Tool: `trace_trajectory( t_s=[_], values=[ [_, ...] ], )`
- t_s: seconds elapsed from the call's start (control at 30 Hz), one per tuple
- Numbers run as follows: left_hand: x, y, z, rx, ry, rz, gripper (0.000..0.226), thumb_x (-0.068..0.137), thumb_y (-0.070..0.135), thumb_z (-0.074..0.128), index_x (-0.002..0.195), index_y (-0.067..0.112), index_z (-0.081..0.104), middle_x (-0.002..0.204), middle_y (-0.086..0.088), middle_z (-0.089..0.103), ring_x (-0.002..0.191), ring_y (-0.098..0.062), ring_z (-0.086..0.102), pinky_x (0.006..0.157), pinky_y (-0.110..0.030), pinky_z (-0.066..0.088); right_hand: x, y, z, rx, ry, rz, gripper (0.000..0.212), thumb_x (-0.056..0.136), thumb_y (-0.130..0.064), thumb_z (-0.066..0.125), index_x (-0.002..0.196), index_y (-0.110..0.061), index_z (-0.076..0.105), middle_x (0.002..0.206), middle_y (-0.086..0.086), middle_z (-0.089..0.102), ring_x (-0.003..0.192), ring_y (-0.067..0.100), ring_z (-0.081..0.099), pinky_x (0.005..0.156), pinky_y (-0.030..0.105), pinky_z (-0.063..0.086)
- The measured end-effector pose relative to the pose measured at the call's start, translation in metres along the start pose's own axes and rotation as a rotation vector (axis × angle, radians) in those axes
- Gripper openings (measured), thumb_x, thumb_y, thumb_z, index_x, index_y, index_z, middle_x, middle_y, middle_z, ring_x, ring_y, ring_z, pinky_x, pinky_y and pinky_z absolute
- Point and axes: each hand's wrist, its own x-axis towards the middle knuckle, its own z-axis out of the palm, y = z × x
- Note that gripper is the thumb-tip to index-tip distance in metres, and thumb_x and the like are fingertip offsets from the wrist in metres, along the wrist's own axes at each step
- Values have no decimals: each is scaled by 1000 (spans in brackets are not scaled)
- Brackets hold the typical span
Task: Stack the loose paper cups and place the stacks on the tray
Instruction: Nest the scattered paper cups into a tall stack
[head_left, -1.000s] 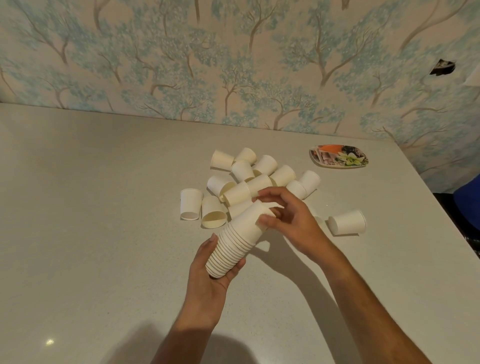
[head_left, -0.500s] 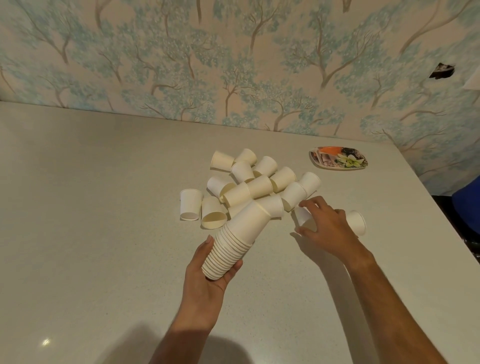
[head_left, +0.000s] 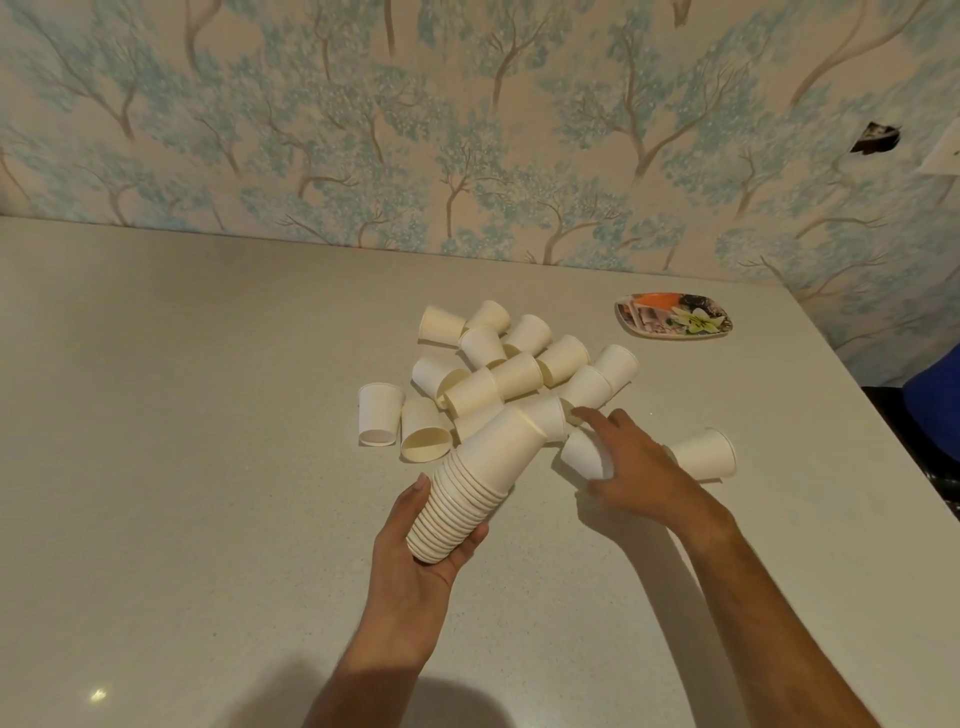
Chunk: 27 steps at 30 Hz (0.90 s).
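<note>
Left hand (head_left: 415, 561) cradles the tilted nested stack (head_left: 467, 493) at its rims; right hand (head_left: 631, 467), fingers curled around a loose cup (head_left: 579, 457) on the tabletop (head_left: 208, 467). Light, thin-walled, crushable: grip sidewalls gently. Beyond, the heap (head_left: 514, 364); farthest, the tray (head_left: 672, 316).

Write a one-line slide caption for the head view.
Left hand holds a tilted stack of paper cups while the right hand closes on a loose cup; tray waits empty.
</note>
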Motion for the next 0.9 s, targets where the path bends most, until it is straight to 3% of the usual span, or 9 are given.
trace_trajectory(
  t_s=[0.13,0.23,0.3,0.33,0.47,0.63,0.77,0.83,0.9],
  values=[
    [-1,-2,1,10,5,-7,57,93,35,79,138,1,68,120,-25,79,99,-38,81,75,-43,70,-2,-13,-16,390,272,-82,78,83,-28,91,149,-39,51,133,-4,54,119,21,59,90,35,53],
    [-1,-5,2,5,13,-23,60,91,34,79,139,0,67,121,-26,78,100,-39,80,75,-44,70,-8,-37,-19,1024,383,-60,68,82,-39,87,141,-39,53,140,5,60,125,33,65,97,50,63],
    [-1,-7,3,11,18,-36,62,91,34,80,140,-1,66,122,-26,77,100,-40,80,73,-43,69,-10,-54,-13,1376,385,-53,59,91,-30,81,141,-35,51,147,16,58,129,44,66,102,59,61],
    [-1,-8,4,15,20,-42,64,89,34,81,140,-1,66,123,-27,77,100,-40,80,73,-43,69,-11,-63,-9,1456,387,-58,55,95,-27,76,142,-35,49,147,15,59,127,41,67,100,57,62],
    [-1,-12,7,28,18,-52,66,90,34,81,142,-2,65,138,-33,71,106,-42,78,75,-45,69,-15,-92,8,1499,402,-68,57,101,-29,69,151,-43,45,135,-5,69,117,17,70,93,37,62],
    [2,-13,5,22,11,-57,64,96,33,78,146,-4,62,146,-37,64,124,-54,70,75,-44,69,-31,-112,29,1334,378,-60,53,106,-27,68,149,-45,44,148,3,57,124,17,67,100,37,61],
    [4,-10,7,8,-1,-28,63,94,35,81,141,-3,67,134,-33,72,104,-39,78,75,-43,69,-47,-119,53,1206,266,-100,57,102,-18,69,143,-48,42,138,-18,61,123,7,68,95,30,61],
    [5,-9,5,0,6,-25,62,93,35,81,140,-3,68,133,-32,73,104,-38,79,77,-44,69,-50,-115,55,1185,237,-113,56,102,-27,67,146,-45,39,133,-29,63,124,6,67,96,28,60],
    [5,-7,2,-21,15,-27,61,94,33,81,140,-3,67,134,-31,73,109,-42,77,78,-45,69,-49,-104,48,1180,275,-88,49,105,-35,59,148,-43,38,134,-26,66,120,10,70,92,30,62]
  ],
)
